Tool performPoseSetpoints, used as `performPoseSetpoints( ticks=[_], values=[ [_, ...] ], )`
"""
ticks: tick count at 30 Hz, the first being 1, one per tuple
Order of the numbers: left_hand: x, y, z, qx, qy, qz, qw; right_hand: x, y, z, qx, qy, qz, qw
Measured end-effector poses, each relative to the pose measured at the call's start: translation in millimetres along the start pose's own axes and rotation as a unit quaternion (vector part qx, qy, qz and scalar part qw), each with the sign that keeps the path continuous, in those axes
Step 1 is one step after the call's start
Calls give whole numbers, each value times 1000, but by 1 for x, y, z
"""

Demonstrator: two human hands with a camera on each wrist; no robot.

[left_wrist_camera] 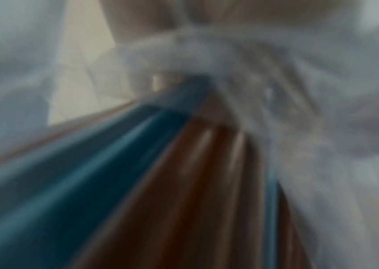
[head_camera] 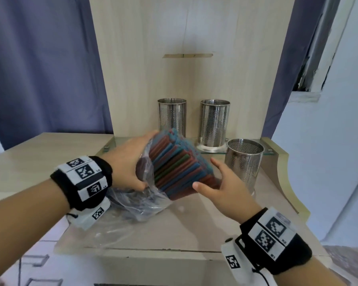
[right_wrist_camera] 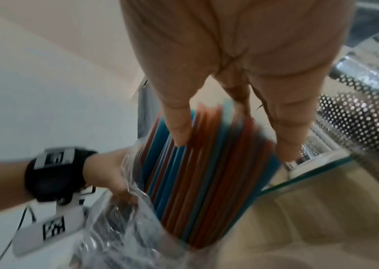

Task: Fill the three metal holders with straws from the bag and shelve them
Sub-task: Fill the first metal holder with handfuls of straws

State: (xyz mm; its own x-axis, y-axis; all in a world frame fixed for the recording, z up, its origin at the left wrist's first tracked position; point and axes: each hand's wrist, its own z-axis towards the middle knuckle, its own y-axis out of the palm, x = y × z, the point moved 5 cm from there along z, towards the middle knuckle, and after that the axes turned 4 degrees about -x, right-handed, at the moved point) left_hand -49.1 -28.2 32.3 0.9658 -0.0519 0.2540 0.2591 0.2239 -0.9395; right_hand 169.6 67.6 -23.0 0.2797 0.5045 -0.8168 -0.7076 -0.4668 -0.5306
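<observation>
A thick bundle of red, blue and green straws [head_camera: 174, 162] sticks out of a clear plastic bag [head_camera: 136, 201] above the wooden counter. My left hand [head_camera: 148, 159] grips the bag around the bundle's lower part. My right hand [head_camera: 205, 173] spans the free end, thumb on one side and fingers on the other [right_wrist_camera: 232, 143]. Three empty perforated metal holders stand behind: two [head_camera: 172, 116] [head_camera: 214, 122] on a glass shelf, and a third [head_camera: 244, 162] on the counter just right of my right hand. The left wrist view is a blur of straws [left_wrist_camera: 137, 182] and plastic.
The glass shelf [head_camera: 110, 148] lies low at the back of the counter [head_camera: 29, 162], against a tall wooden panel [head_camera: 153, 58]. Blue curtains hang on both sides. The counter's curved right edge [head_camera: 285, 182] is close to the third holder. Drawers show below the front edge.
</observation>
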Motion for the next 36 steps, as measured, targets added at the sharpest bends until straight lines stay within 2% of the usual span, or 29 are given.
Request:
performPoseSetpoints(
  ticks=[2, 4, 6, 9, 11, 13, 16, 20, 27, 29, 32, 34, 36],
  values=[
    [-2, 12, 3, -38, -14, 90, 995, 4, 5, -5, -38, 21, -77, 996],
    [5, 28, 6, -67, 2, 131, 989, 6, 10, -9, -83, 26, -100, 991],
    [18, 41, 7, -72, 31, 157, 984, 4, 8, -10, -91, 21, -110, 990],
    [24, 52, 1, -76, 36, 195, 977, -5, 4, -9, -65, -56, -155, 984],
    [19, 57, -4, -88, -1, 222, 971, -15, 12, -10, -87, -138, -211, 964],
    [9, 62, -10, -115, -37, 234, 965, -16, 26, -11, -131, -165, -272, 939],
    [-1, 73, -18, -140, -58, 241, 959, -3, 45, -9, -208, -116, -356, 904],
    [-4, 79, -18, -142, -77, 238, 958, 5, 48, -6, -247, -78, -400, 879],
    [-9, 77, -19, -146, -138, 203, 958, 10, 42, -1, -255, -67, -407, 875],
    [-13, 77, -18, -157, -141, 189, 959, 10, 40, 1, -265, -65, -373, 887],
    [-6, 69, -16, -141, -133, 124, 973, 2, 13, 4, -223, -71, -263, 936],
    [12, 61, -12, -81, -101, 91, 987, -1, -20, 5, -112, -106, -235, 960],
    [35, 57, -10, -28, -54, 89, 994, 1, -59, 8, 51, -146, -213, 965]
  ],
)
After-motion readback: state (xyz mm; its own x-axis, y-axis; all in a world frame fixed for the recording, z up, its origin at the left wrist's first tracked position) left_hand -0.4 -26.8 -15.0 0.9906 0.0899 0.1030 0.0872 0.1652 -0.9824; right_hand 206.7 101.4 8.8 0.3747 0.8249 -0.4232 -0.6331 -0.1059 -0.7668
